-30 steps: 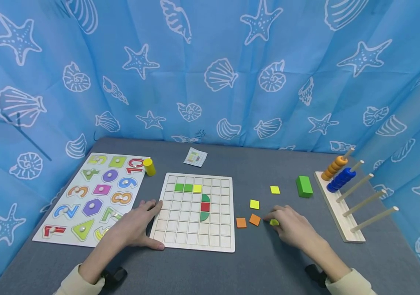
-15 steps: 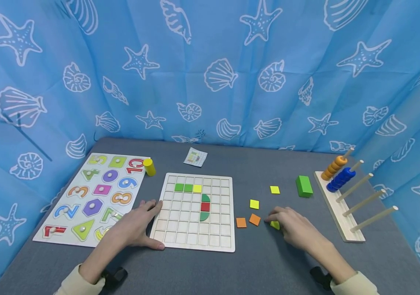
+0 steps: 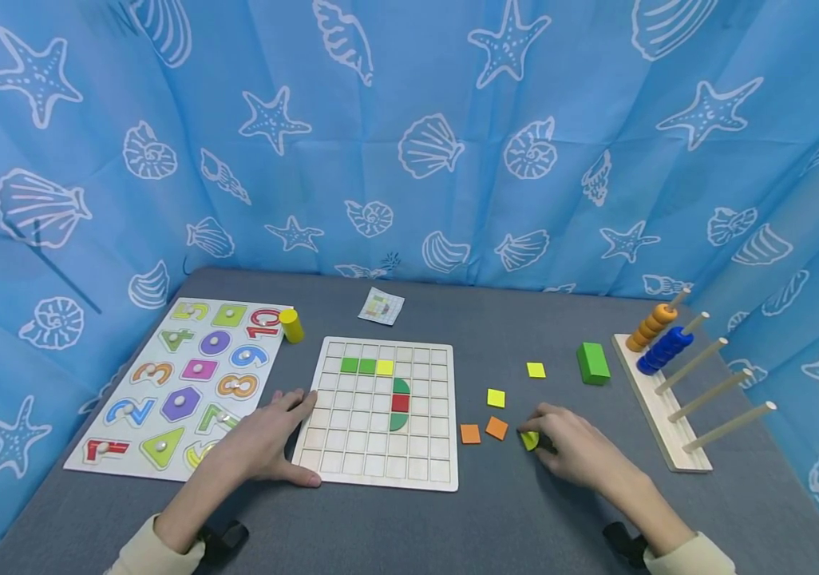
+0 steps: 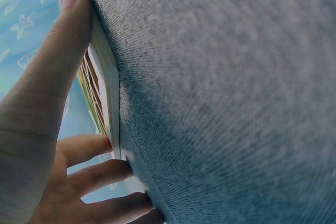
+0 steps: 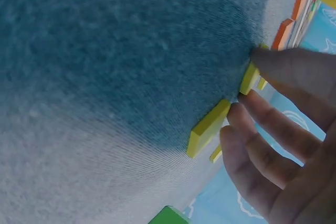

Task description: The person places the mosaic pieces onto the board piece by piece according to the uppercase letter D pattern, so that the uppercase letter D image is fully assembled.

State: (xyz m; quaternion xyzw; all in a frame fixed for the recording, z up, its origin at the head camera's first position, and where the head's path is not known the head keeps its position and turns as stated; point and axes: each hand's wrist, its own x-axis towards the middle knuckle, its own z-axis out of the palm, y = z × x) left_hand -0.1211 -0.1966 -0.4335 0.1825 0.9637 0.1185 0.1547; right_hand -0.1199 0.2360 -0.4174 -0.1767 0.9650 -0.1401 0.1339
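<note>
A white grid board (image 3: 352, 471) lies mid-table with green, yellow and red square tiles and two green rounded pieces in its cells. My left hand (image 3: 266, 439) rests at its near left corner. The thumb touches the board's front edge (image 4: 107, 72) and the fingers spread along the left side. My right hand (image 3: 567, 443), right of the board, pinches a yellow square tile (image 5: 249, 81) between thumb and index finger, at the tabletop. Another yellow tile (image 5: 207, 129) stands close to the other fingertips in the right wrist view; the hand mostly hides it in the head view.
Two orange tiles (image 3: 496, 428) and two yellow tiles (image 3: 496, 398) lie near the right hand. A green block (image 3: 593, 364) and a peg stand (image 3: 661, 407) with beads are farther right. At left are a number puzzle (image 3: 187, 383) and yellow cylinder (image 3: 291, 326); a picture card (image 3: 381, 307) lies behind.
My right hand has shifted slightly right, and the yellow tile at its fingertips has turned and shows more. The left hand and board have stayed in place.
</note>
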